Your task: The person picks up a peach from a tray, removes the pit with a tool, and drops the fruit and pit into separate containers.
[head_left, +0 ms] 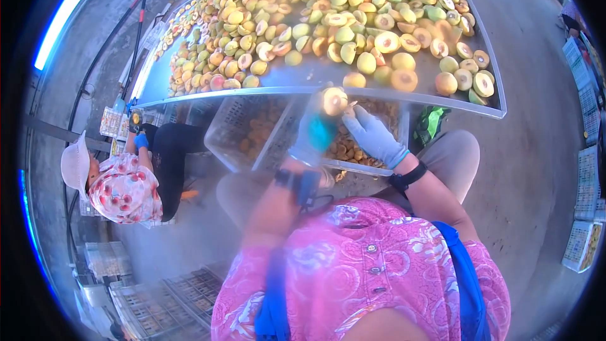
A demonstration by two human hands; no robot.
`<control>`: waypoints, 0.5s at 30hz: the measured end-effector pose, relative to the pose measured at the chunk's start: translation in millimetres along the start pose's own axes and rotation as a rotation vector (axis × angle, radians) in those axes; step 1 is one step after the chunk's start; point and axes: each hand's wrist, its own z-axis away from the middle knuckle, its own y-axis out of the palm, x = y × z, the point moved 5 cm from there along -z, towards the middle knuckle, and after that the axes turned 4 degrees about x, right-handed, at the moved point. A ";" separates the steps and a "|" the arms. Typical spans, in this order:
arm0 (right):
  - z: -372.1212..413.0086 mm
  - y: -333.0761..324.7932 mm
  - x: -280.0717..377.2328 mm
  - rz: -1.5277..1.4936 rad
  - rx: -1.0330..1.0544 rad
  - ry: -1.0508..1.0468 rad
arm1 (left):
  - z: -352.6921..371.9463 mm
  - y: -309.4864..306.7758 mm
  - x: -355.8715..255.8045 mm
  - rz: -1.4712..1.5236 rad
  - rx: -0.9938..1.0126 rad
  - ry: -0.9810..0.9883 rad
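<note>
My left hand, in a pale glove with a teal patch and smeared by motion, is closed round a peach half with its cut face up. Close beside it, my gloved right hand has its fingers pinched together at a small brownish piece that I cannot make out. Both hands are just in front of the metal table's near rim. Below my right hand is a crate of brownish pieces, partly hidden by the hands. Many whole and halved peaches are heaped on the table.
Left of my hands, under the table edge, stands another crate with fruit inside. A co-worker in a white hat sits at the left. Stacked crates line the right side, and more crates lie at lower left.
</note>
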 end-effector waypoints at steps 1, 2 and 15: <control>-0.2 0.3 -3.1 -0.002 0.000 0.002 | 1.4 3.2 -1.3 -0.001 -0.002 -0.002; -0.8 2.1 -4.6 0.032 0.024 -0.034 | 3.4 6.6 -2.9 -0.028 -0.014 -0.008; 0.1 12.1 -12.8 0.167 0.149 -0.028 | 13.2 5.8 -10.4 -0.746 0.092 0.091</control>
